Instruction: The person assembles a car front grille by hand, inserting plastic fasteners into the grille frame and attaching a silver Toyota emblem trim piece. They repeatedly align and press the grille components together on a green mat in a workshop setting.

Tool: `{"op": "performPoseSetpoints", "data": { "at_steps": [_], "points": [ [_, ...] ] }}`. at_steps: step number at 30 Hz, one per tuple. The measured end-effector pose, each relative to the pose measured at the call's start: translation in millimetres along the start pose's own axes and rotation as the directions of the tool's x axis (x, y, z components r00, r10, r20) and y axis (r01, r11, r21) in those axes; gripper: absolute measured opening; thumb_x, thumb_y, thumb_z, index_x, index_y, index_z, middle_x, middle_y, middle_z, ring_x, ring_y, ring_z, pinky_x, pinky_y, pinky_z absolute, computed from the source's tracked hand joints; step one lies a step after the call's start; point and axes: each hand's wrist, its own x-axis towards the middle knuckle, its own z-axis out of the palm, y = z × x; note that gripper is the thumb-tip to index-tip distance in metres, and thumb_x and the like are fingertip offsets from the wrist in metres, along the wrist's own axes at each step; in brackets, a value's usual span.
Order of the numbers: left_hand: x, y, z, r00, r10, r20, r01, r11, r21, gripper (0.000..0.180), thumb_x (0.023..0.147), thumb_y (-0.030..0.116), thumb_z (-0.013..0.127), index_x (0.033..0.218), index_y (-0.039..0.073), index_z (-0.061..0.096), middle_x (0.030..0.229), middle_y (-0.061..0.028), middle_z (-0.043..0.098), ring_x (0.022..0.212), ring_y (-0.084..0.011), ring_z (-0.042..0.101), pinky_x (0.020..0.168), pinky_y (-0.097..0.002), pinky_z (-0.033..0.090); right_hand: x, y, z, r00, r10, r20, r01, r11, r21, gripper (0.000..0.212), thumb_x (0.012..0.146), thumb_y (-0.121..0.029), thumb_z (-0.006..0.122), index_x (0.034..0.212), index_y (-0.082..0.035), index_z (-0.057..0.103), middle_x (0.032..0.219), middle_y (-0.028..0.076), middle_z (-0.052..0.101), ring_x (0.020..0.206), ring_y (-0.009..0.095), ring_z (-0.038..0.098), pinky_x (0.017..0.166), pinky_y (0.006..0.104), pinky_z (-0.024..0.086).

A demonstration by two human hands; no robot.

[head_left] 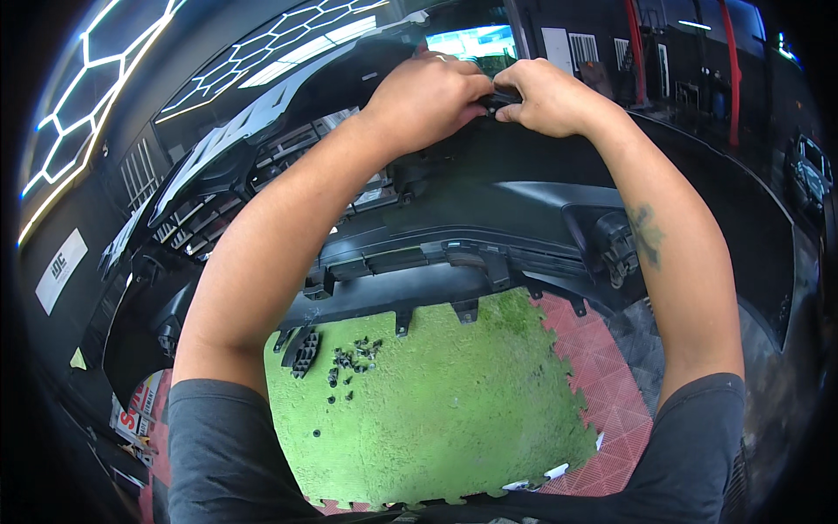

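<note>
At the top centre my left hand and my right hand meet, both with fingers closed. Between their fingertips is a small black part at the upper edge of a large dark car bumper. My right thumb and fingers pinch it from the right. The left fingers curl toward it, and what they grip is mostly hidden behind the knuckles. Stretching across in front of me, the bumper has openings at its left, a row of tabs along its lower edge and a round black fitting at the right.
Below lies a green foam mat bordered by red floor tiles. On its left are several small black clips and a ribbed black piece. A red post stands far right; lit hexagon lights hang upper left.
</note>
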Motion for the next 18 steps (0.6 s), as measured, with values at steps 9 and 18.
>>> {"op": "performPoseSetpoints", "data": {
  "at_steps": [9,18],
  "points": [
    [3.2,-8.2,14.2,0.999,0.006,-0.039,-0.004,0.999,0.052,0.035,0.095,0.027,0.067,0.125,0.009,0.067,0.095,-0.0125,0.072,0.097,-0.0331,0.069,0.099,-0.0464,0.048,1.0,4.1,7.1,0.999,0.031,-0.045,-0.032,0.999,-0.023,0.033,0.088,-0.019,0.079,0.108,0.006,0.069,0.100,0.028,0.071,0.102,0.044,0.068,0.088,0.0468,0.053],
    [-6.8,-11.9,18.1,0.998,0.009,-0.064,-0.010,1.000,-0.020,0.035,0.095,0.030,0.070,0.125,0.012,0.068,0.092,-0.0100,0.070,0.093,-0.0325,0.067,0.097,-0.0461,0.048,-3.4,-11.3,11.4,0.996,0.046,-0.082,-0.051,0.996,-0.068,0.030,0.086,-0.017,0.080,0.107,0.003,0.070,0.099,0.026,0.071,0.100,0.044,0.068,0.086,0.0478,0.053]
  ]
}}
